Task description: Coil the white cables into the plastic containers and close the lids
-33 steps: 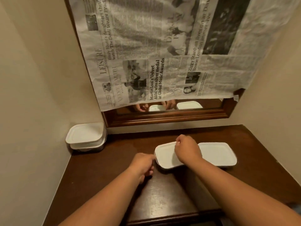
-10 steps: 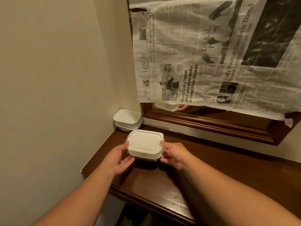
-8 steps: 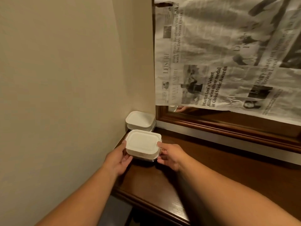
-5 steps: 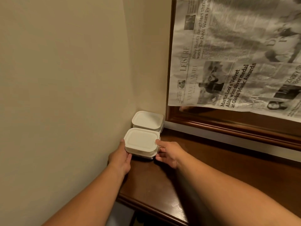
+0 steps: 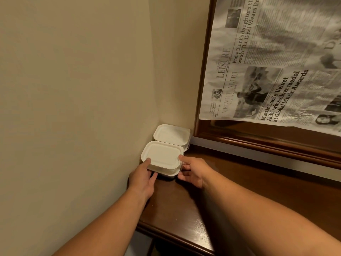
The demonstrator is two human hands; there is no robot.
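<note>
Head view, near to far. Both forearms are stretched forward to the bench's [image 5: 258,183] left rear corner. The left hand [image 5: 143,179] is set at the near-left corner of the lidded white container [image 5: 162,156], thumb on the lid edge, fingers tucked under the near side. The right hand [image 5: 192,170] is set at the right short end, one fingertip on the lid corner, the other fingers curled along the side wall. The container is thus gripped from both ends.

Its long axis is laid left to right across the view, so the hands sit on the short ends and the box lies just ahead of and between them. Neither hand is clearly nearer. The left hand is squeezed between the box and the wall [image 5: 73,89]. Whether the base is fully down on the bench cannot be told.

Lid is on, contents hidden, no cable seen.

Directly behind, a stack of lidded containers [image 5: 171,134] fills the corner; contact with the held box cannot be judged. Beyond, to the right, a wooden mirror frame [image 5: 258,143] is covered by newspaper [image 5: 276,71].

Judged next: release, hands drawn straight back.
</note>
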